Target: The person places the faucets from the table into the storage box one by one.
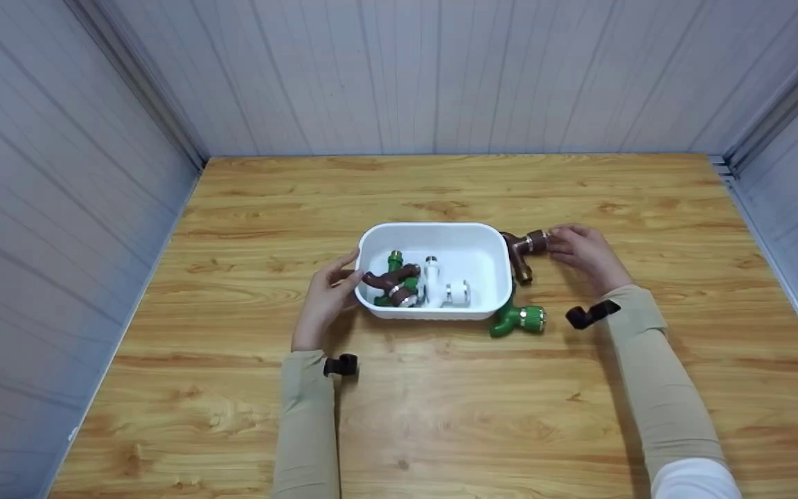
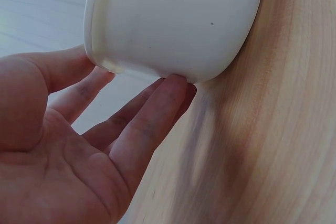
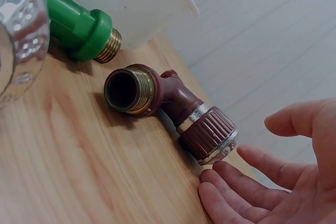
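Observation:
A white plastic tub [image 1: 485, 270] stands mid-table, holding a brown tap [image 1: 388, 281], a white tap [image 1: 433, 284] and a green tap [image 1: 395, 261] partly covered by the brown one. My left hand [image 1: 325, 303] rests against its left end. In the left wrist view, fairly straight fingers [image 2: 149, 114] touch the end wall, the thumb at the rim. Right of the tub lies another brown tap [image 3: 181, 95], with brass threads and a ribbed knob. My right hand [image 1: 586, 255] is at that knob, fingertips right beside its end and thumb apart.
A second green tap [image 1: 520, 319] lies on the table against the tub's front right corner. The wood-grain table [image 1: 233, 416] is bounded by pale panels behind [image 1: 399, 76] and on both sides. Black cameras sit on both wrists.

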`<state>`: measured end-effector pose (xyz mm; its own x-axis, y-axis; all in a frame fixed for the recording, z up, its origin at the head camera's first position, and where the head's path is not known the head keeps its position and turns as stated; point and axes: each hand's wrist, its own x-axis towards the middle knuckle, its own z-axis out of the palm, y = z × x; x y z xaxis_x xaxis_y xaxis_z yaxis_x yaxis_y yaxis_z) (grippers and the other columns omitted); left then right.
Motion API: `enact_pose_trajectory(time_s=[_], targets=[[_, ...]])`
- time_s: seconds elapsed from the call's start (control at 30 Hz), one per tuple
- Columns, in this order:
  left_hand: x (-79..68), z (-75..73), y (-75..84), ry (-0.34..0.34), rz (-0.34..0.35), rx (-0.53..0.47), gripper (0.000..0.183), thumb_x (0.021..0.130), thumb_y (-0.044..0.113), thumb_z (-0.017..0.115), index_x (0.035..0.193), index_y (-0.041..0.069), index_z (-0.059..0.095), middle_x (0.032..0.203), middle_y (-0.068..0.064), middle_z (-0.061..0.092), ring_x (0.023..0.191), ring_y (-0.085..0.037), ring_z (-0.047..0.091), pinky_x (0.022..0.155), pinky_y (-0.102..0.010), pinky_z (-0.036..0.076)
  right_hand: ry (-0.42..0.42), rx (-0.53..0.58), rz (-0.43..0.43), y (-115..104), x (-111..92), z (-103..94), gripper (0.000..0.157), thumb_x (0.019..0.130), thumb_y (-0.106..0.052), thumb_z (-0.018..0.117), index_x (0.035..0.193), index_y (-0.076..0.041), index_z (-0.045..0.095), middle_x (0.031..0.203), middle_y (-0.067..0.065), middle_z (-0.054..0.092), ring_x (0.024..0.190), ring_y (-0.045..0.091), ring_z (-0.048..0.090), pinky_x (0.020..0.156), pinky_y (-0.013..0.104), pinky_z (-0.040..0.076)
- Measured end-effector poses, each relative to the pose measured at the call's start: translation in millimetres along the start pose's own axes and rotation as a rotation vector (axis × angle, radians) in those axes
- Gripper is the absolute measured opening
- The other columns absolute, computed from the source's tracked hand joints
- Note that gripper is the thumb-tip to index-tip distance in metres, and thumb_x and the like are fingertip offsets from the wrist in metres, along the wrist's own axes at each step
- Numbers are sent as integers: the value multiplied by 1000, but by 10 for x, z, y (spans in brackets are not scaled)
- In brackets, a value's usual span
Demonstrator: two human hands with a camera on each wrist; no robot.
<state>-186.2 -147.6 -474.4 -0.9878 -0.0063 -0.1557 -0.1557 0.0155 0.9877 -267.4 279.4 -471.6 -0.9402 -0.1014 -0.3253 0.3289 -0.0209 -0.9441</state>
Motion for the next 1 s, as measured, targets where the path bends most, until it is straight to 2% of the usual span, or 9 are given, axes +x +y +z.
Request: enact_pose_trajectory(time_s=[0.23, 0.7, 1.0], targets=[[-1, -2, -1, -9, 6, 5, 41, 85, 14, 59, 126, 14, 51, 107, -19, 54, 96, -36, 55, 70, -37, 52, -2, -47, -6, 3, 13, 27, 40, 92, -20, 47, 121, 7, 37, 112, 21, 48, 106, 31, 49, 96, 44, 35], [-7, -5, -11, -8, 9, 31, 42, 86, 15, 59, 127, 16, 50, 106, -19, 55, 95, -37, 56, 70, -40, 52, 14, -94, -71, 30, 28, 64, 40, 89, -12, 52, 119, 12, 40, 102, 15, 54, 92, 22, 57, 92, 41, 40], [6, 0, -30, -9, 38, -12, 41, 85, 12, 59, 126, 12, 51, 105, -21, 55, 96, -34, 56, 73, -39, 51, 45, -222, -58, 47, 36, 84, 45, 85, -14, 60, 122, 6, 43, 113, 15, 49, 96, 22, 55, 88, 36, 44]])
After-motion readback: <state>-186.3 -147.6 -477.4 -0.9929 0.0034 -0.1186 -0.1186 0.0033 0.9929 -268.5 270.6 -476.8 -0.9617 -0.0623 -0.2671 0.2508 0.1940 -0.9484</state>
